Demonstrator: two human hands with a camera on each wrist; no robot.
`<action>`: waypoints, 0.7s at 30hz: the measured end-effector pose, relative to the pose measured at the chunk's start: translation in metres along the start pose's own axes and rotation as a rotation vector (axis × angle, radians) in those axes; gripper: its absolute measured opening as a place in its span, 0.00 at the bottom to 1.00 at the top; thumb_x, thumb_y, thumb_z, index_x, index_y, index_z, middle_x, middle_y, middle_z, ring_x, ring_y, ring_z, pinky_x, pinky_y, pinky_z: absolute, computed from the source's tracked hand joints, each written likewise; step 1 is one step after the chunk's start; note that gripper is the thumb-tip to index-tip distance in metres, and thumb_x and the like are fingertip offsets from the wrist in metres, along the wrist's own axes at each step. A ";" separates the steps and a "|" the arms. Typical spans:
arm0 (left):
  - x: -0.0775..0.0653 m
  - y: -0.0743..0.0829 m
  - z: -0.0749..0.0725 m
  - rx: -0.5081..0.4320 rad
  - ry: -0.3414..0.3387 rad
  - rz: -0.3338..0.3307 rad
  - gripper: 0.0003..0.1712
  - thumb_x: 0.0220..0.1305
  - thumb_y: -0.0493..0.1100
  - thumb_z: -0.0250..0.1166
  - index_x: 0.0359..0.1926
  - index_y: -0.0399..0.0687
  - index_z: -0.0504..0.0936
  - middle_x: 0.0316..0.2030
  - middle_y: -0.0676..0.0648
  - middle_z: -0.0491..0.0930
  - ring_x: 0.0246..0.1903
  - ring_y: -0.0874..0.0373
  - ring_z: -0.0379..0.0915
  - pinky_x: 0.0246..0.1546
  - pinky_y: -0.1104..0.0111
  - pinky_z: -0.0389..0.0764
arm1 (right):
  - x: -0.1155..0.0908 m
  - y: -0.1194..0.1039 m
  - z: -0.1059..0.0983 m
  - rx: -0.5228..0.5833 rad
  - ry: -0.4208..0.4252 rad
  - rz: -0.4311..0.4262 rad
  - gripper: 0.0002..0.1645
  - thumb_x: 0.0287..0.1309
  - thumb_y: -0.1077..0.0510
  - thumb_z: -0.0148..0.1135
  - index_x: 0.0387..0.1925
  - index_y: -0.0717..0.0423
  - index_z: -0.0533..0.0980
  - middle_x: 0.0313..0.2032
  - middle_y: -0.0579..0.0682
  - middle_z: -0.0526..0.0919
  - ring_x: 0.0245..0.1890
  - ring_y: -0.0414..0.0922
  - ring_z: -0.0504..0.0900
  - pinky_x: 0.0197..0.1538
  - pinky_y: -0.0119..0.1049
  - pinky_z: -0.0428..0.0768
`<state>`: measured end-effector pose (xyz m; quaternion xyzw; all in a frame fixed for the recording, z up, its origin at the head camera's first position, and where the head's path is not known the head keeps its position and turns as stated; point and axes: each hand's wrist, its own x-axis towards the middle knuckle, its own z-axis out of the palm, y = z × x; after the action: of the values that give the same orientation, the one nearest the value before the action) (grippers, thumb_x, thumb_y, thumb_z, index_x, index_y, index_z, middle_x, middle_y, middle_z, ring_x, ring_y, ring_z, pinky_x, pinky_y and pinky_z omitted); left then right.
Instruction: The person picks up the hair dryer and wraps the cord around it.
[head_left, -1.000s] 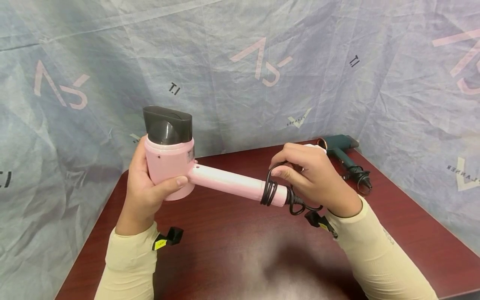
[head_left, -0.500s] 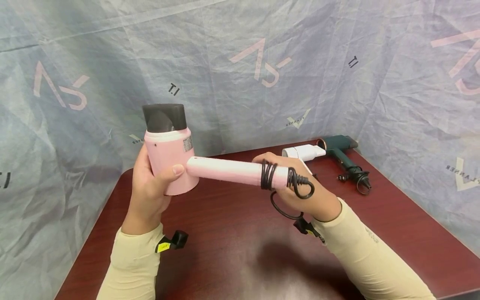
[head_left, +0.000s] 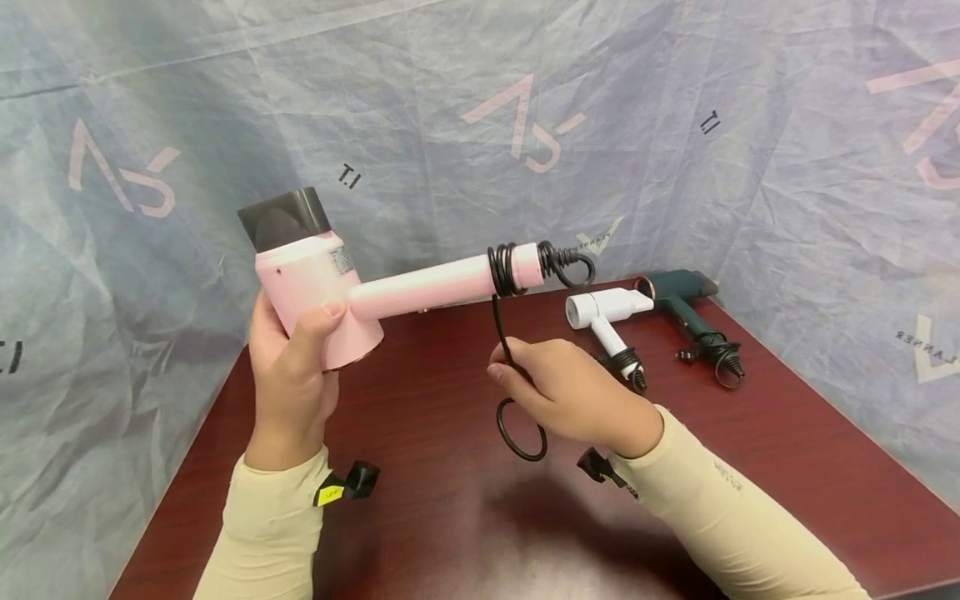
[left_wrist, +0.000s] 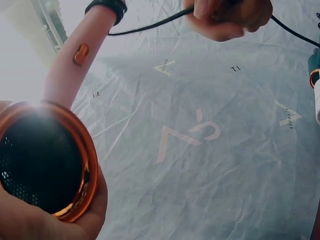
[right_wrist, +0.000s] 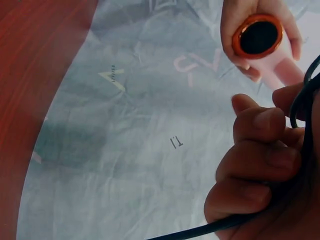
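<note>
In the head view my left hand [head_left: 288, 387] grips a pink hair dryer [head_left: 420, 286] by its barrel, thumb across the near side. The dryer is raised above the table, and its black nozzle [head_left: 285, 218] points up and to the left. Its handle slants up to the right, with several turns of black cord [head_left: 501, 321] wound near the end. Below that end, my right hand [head_left: 577, 392] holds the loose cord, a loop of which hangs beneath the fingers. The left wrist view shows the copper-coloured rim [left_wrist: 89, 165] of the dryer's dark rear grille.
On the table's right side lie a white hair dryer [head_left: 611, 308] and a dark green hair dryer [head_left: 675, 290], both with wound cords. A grey printed cloth [head_left: 420, 150] hangs behind the dark red table [head_left: 435, 500].
The dryer's handle end has swung upward and the nozzle has tilted left. My right hand has moved left and below the handle, drawing out a length of cord. The white dryer has come into view.
</note>
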<state>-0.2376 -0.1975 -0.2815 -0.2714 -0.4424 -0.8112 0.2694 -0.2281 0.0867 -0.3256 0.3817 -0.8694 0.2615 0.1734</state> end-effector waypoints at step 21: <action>0.002 -0.015 -0.009 0.326 0.062 0.147 0.40 0.45 0.27 0.76 0.61 0.38 0.72 0.48 0.37 0.81 0.43 0.44 0.81 0.47 0.63 0.84 | -0.016 -0.020 -0.039 -0.073 0.117 -0.057 0.20 0.73 0.55 0.56 0.22 0.43 0.63 0.18 0.34 0.56 0.20 0.29 0.52 0.23 0.26 0.55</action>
<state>-0.2505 -0.1987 -0.2929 -0.2306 -0.5386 -0.7147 0.3820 -0.1987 0.1067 -0.2960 0.3840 -0.8554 0.2466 0.2451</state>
